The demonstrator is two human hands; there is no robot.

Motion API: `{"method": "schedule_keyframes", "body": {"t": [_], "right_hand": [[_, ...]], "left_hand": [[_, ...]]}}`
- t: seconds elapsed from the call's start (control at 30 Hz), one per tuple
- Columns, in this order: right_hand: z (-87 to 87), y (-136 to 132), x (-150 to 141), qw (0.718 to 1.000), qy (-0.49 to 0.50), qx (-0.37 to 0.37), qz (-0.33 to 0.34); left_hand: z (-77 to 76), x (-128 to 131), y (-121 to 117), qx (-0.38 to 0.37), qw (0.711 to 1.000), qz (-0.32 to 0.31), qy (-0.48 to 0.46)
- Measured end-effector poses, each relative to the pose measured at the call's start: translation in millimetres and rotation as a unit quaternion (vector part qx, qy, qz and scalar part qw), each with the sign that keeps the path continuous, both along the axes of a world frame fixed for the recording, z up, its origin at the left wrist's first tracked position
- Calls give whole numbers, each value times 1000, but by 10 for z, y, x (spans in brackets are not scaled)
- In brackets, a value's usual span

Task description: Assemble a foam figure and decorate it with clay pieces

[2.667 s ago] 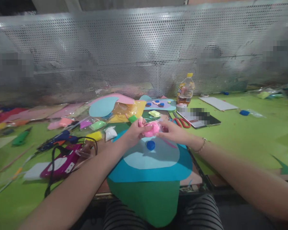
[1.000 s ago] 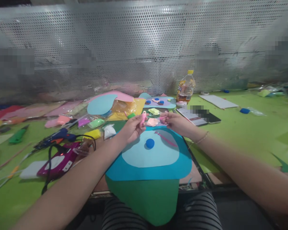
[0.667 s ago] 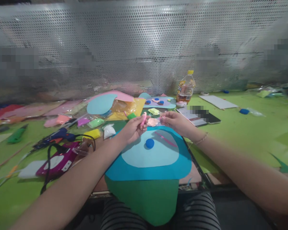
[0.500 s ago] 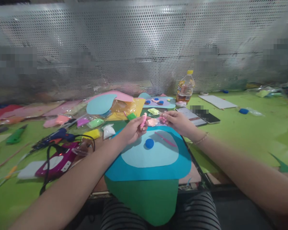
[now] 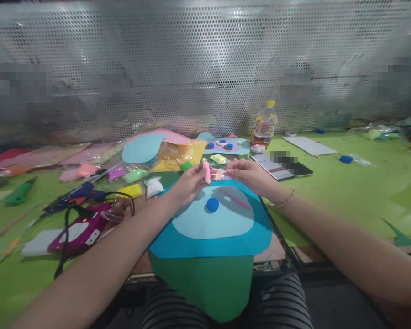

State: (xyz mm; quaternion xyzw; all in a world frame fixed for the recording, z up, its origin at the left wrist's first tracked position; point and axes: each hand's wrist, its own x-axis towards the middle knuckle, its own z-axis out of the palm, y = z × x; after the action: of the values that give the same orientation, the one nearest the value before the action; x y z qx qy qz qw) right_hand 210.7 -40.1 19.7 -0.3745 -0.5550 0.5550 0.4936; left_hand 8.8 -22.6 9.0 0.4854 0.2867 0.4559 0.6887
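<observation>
My left hand (image 5: 193, 181) pinches a piece of pink modelling clay (image 5: 207, 172), held upright above the far edge of a blue paper shape (image 5: 260, 237). Close by on the right, my right hand (image 5: 245, 172) has its thumb and fingers pressed together; what they hold is too small and covered to make out. A peach-coloured lump (image 5: 219, 175) shows between the hands. Below them, a blue clay ball (image 5: 213, 204) sits on a light blue paper oval (image 5: 205, 227), beside a thin pink clay knife (image 5: 239, 199). Green paper (image 5: 205, 285) overhangs the table edge toward my lap.
Bagged clay lumps, including a yellow one (image 5: 130, 191) and a white one (image 5: 154, 187), lie left. Nearer are a glue gun (image 5: 78, 195) and a magenta power strip (image 5: 78, 232) with cables. Behind stand a bottle (image 5: 263, 125) and a decorated paper piece (image 5: 245, 148); phones (image 5: 274, 167) lie right.
My right hand has moved slightly left, closer to my left hand. The pink lump that showed at its fingertips is now mostly hidden. The pink piece in my left hand has turned more upright.
</observation>
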Motion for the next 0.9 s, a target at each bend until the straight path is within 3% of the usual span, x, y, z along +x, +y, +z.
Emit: {"method": "schedule_keyframes", "body": {"t": [0.23, 0.37, 0.47, 0.63, 0.9], "right_hand": [[-1, -4, 2, 1000, -16, -3, 6], [-5, 0, 8, 996, -71, 46, 17], [-5, 11, 13, 992, -100, 69, -15], [-16, 32, 41, 993, -98, 36, -46], [24, -21, -30, 996, -88, -27, 10]], "left_hand": [[-18, -5, -4, 42, 999, -12, 21], [-36, -13, 4, 41, 998, -15, 42], [-43, -23, 26, 31, 998, -4, 54], [-48, -45, 62, 24, 997, 13, 68], [-68, -26, 56, 23, 997, 11, 77]]}}
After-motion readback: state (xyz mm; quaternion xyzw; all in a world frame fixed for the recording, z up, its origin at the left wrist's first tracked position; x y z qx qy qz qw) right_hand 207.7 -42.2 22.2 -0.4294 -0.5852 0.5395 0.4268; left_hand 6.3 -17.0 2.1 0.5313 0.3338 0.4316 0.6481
